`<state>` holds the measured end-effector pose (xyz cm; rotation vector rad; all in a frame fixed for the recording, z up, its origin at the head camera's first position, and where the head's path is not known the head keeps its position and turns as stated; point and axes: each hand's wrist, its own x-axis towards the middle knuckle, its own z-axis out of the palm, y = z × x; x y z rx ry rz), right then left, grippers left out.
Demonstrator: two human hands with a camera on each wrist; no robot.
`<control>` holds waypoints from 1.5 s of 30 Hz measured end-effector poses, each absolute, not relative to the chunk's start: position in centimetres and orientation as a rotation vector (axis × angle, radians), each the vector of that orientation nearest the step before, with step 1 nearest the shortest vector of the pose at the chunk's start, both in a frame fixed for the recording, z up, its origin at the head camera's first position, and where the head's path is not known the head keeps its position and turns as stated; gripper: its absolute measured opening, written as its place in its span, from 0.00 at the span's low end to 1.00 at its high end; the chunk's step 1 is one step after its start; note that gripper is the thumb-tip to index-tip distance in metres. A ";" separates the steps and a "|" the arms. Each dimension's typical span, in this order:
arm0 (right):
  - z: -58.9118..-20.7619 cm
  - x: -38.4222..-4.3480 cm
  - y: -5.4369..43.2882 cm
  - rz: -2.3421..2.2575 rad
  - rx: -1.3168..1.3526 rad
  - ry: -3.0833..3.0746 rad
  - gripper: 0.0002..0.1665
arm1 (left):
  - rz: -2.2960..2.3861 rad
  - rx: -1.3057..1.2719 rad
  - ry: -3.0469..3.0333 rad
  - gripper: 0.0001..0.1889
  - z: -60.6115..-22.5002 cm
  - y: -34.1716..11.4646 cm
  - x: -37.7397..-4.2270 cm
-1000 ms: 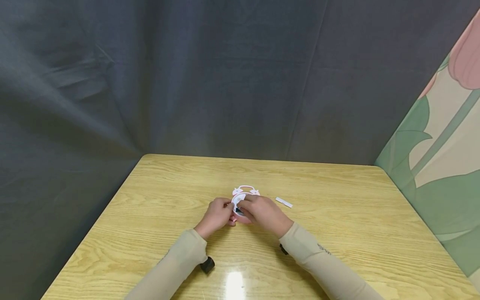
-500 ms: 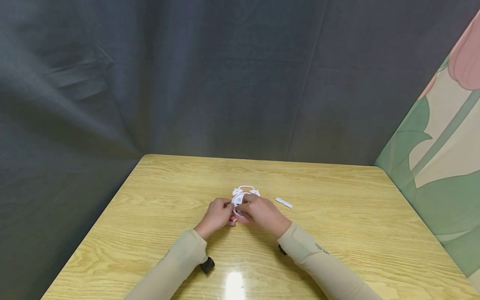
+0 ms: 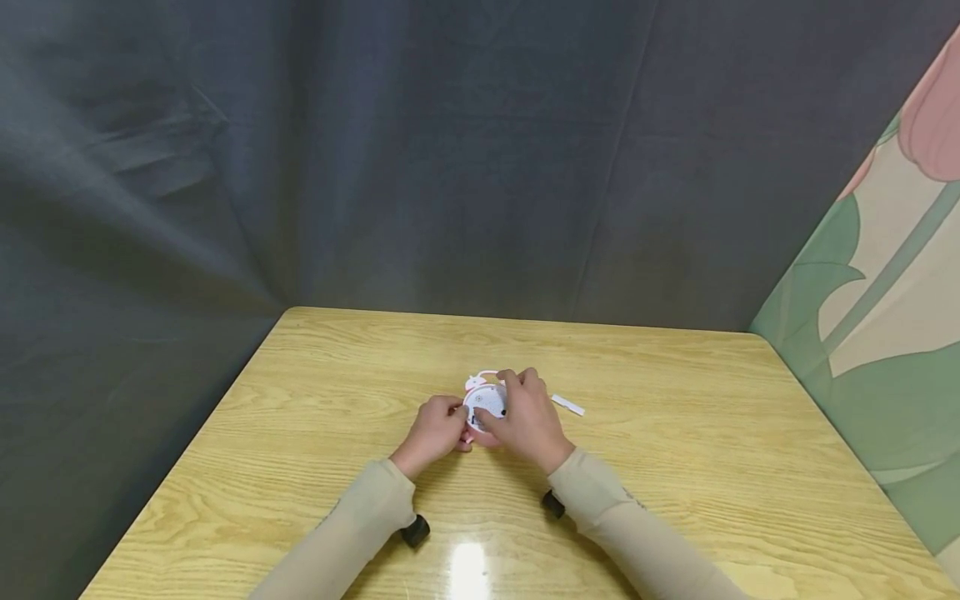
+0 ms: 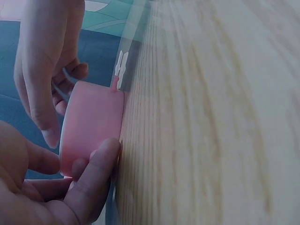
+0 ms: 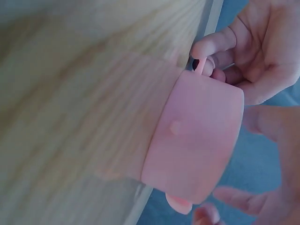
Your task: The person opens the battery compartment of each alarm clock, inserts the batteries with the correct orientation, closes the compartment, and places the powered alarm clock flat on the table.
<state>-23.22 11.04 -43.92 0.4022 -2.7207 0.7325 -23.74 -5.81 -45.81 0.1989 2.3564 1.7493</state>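
A pink twin-bell alarm clock (image 3: 487, 402) lies on the table with its white back up. Its pink side (image 4: 93, 126) shows in the left wrist view. My left hand (image 3: 435, 432) grips the clock's lower left side, thumb at the back's rim and fingers underneath by a foot. Over the right part of the clock is my right hand (image 3: 528, 421), fingers spread toward the bells and thumb over the lower back, where a dark slot shows. In the right wrist view my right hand (image 5: 276, 154) is beside the back with its fingers apart.
A small white notched strip (image 3: 567, 405) lies on the wooden table (image 3: 360, 358) to the right of the clock. A dark curtain (image 3: 480, 167) hangs behind the table's far edge. A flower-patterned panel (image 3: 885, 292) stands at the right.
My right hand's fingers have uncurled from over the clock's back and swung up toward the bells, uncovering more of the white back. My left hand keeps its grip in place.
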 end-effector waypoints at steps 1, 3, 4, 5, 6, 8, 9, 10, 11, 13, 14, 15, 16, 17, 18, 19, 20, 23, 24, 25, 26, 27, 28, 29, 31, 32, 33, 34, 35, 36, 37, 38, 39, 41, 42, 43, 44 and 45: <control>-44.0 -23.2 10.9 0.732 0.358 -2.743 0.42 | 1.751 0.197 2.355 0.16 -45.8 -5.8 -23.7; -44.0 -23.3 10.8 0.745 0.280 -2.787 0.50 | 1.751 0.195 2.356 0.16 -45.8 -5.8 -23.7; -44.0 -23.3 10.7 0.754 0.247 -2.809 0.53 | 1.751 0.189 2.357 0.15 -45.8 -5.7 -23.8; -44.0 -23.3 10.7 0.760 0.221 -2.829 0.55 | 1.751 0.186 2.355 0.15 -45.8 -5.7 -23.8; -44.0 -23.3 10.7 0.769 0.197 -2.848 0.57 | 1.749 0.183 2.356 0.15 -45.8 -5.7 -23.8; -43.9 -23.3 10.6 0.795 0.162 -2.880 0.59 | 1.742 0.178 2.356 0.16 -45.7 -5.7 -23.8; -43.9 -23.3 10.7 0.800 0.152 -2.895 0.60 | 1.740 0.175 2.355 0.16 -45.7 -5.7 -23.8; -44.0 -23.3 10.7 0.802 0.147 -2.910 0.60 | 1.736 0.173 2.356 0.16 -45.7 -5.7 -23.8; -44.0 -23.4 10.7 0.806 0.144 -2.924 0.61 | 1.731 0.174 2.358 0.16 -45.7 -5.7 -23.8; -44.2 -23.5 10.7 0.816 0.132 -2.956 0.62 | 1.723 0.176 2.362 0.16 -45.7 -5.7 -23.8; -44.2 -23.6 10.8 0.827 0.125 -2.972 0.62 | 1.721 0.177 2.364 0.16 -45.7 -5.7 -23.8; -44.3 -23.6 10.8 0.836 0.119 -2.987 0.62 | 1.719 0.177 2.365 0.16 -45.8 -5.7 -23.8; -44.3 -23.6 10.8 0.851 0.113 -3.001 0.62 | 1.716 0.178 2.369 0.16 -45.8 -5.7 -23.7; -44.4 -23.6 10.8 0.869 0.106 -3.012 0.62 | 1.716 0.178 2.370 0.15 -45.8 -5.7 -23.7; -44.4 -23.7 10.8 0.883 0.101 -3.022 0.62 | 1.716 0.178 2.370 0.15 -45.8 -5.7 -23.7; -44.4 -23.7 10.8 0.898 0.096 -3.030 0.61 | 1.716 0.179 2.370 0.15 -45.8 -5.8 -23.7; -44.4 -23.7 10.8 0.907 0.093 -3.036 0.61 | 1.719 0.180 2.369 0.15 -45.8 -5.8 -23.6; -44.3 -23.6 10.7 0.924 0.086 -3.046 0.60 | 1.725 0.183 2.363 0.15 -45.8 -5.8 -23.6; -44.3 -23.6 10.7 0.926 0.084 -3.048 0.60 | 1.726 0.184 2.360 0.15 -45.8 -5.8 -23.6; -44.3 -23.6 10.7 0.928 0.082 -3.049 0.60 | 1.725 0.186 2.360 0.15 -45.8 -5.8 -23.6; -44.2 -23.6 10.7 0.926 0.082 -3.050 0.59 | 1.725 0.187 2.360 0.15 -45.8 -5.8 -23.6; -44.2 -23.6 10.6 0.924 0.082 -3.051 0.59 | 1.722 0.187 2.360 0.15 -45.8 -5.8 -23.6; -44.2 -23.6 10.6 0.920 0.082 -3.053 0.59 | 1.719 0.189 2.364 0.15 -45.8 -5.8 -23.6; -44.2 -23.6 10.6 0.915 0.082 -3.055 0.59 | 1.718 0.190 2.364 0.15 -45.8 -5.8 -23.6; -44.1 -23.7 10.6 0.912 0.084 -3.059 0.59 | 1.715 0.194 2.369 0.15 -45.8 -5.8 -23.7; -44.1 -23.7 10.6 0.912 0.086 -3.060 0.59 | 1.716 0.195 2.369 0.15 -45.8 -5.8 -23.7; -44.1 -23.7 10.5 0.914 0.089 -3.063 0.59 | 1.717 0.197 2.369 0.15 -45.8 -5.9 -23.7; -44.0 -23.7 10.5 0.920 0.091 -3.062 0.58 | 1.717 0.198 2.370 0.14 -45.8 -5.9 -23.7; -44.0 -23.8 10.5 0.930 0.094 -3.060 0.58 | 1.720 0.197 2.369 0.14 -45.9 -5.9 -23.7; -44.0 -23.8 10.5 0.941 0.099 -3.058 0.58 | 1.721 0.198 2.369 0.14 -45.9 -5.8 -23.7; -43.9 -23.8 10.5 0.949 0.102 -3.055 0.58 | 1.724 0.197 2.367 0.15 -45.9 -5.8 -23.7; -43.9 -23.9 10.4 0.952 0.100 -3.055 0.58 | 1.726 0.196 2.366 0.15 -45.8 -5.8 -23.7; -43.9 -23.9 10.4 0.957 0.097 -3.055 0.58 | 1.728 0.195 2.364 0.15 -45.8 -5.8 -23.7; -43.9 -23.9 10.4 0.965 0.092 -3.055 0.58 | 1.731 0.192 2.359 0.15 -45.8 -5.8 -23.7; -44.0 -23.9 10.4 0.967 0.090 -3.057 0.58 | 1.732 0.191 2.356 0.15 -45.7 -5.8 -23.7; -44.0 -23.9 10.4 0.968 0.086 -3.060 0.58 | 1.733 0.190 2.353 0.15 -45.7 -5.8 -23.7; -44.0 -23.9 10.4 0.972 0.081 -3.063 0.58 | 1.735 0.188 2.349 0.15 -45.7 -5.8 -23.7; -44.0 -23.9 10.4 0.979 0.081 -3.063 0.58 | 1.737 0.187 2.345 0.15 -45.6 -5.8 -23.7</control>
